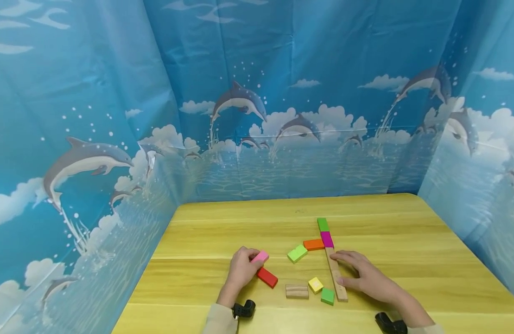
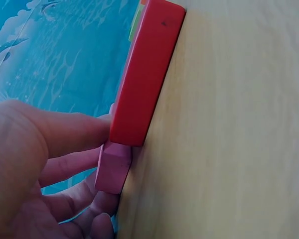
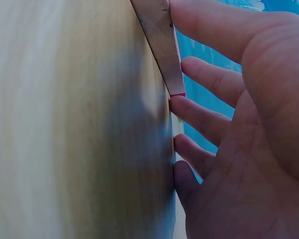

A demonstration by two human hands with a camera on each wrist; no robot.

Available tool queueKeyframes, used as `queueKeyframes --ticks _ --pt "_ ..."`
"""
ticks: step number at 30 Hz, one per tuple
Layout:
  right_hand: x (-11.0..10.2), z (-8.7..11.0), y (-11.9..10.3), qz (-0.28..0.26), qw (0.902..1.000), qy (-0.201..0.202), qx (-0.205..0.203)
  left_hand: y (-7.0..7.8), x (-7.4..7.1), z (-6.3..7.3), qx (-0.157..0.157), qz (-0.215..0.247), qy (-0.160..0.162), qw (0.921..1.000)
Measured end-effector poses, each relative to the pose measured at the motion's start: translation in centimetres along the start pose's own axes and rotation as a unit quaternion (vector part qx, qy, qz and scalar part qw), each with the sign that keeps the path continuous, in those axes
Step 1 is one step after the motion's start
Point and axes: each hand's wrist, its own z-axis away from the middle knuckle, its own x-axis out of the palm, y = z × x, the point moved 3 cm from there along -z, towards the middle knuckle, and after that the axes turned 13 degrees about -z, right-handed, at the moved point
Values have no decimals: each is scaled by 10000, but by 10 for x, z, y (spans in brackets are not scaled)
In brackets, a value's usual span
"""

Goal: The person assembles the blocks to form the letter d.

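Observation:
My left hand (image 1: 239, 270) pinches a small pink block (image 1: 262, 257) between thumb and fingers. Close against the near side of the pink block lies a red block (image 1: 267, 277); in the left wrist view the thumb tip is right at the end of the red block (image 2: 147, 74). My right hand (image 1: 371, 278) lies along the right side of a bare-wood strip (image 1: 335, 274), its thumb and fingertips on the edge and its fingers extended. A magenta block (image 1: 327, 239) continues the strip at its far end, followed by a green block (image 1: 323, 224).
An orange block (image 1: 314, 245) meets the row from the left, with a lime-green block (image 1: 297, 253) beyond it. Nearer stand a yellow block (image 1: 315, 285), another green block (image 1: 327, 296) and bare-wood pieces (image 1: 296, 292). A dolphin-print curtain (image 1: 282, 171) surrounds the wooden table (image 1: 190, 241).

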Motion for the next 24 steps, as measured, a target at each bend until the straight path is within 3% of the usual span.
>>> queueKeyframes --ticks 10,24 --pt "0 0 -1 17 10000 59 -38 3 0 1 97 -179 82 9998" --pt "1 1 -4 -38 10000 51 -12 4 2 2 126 227 -58 9996"
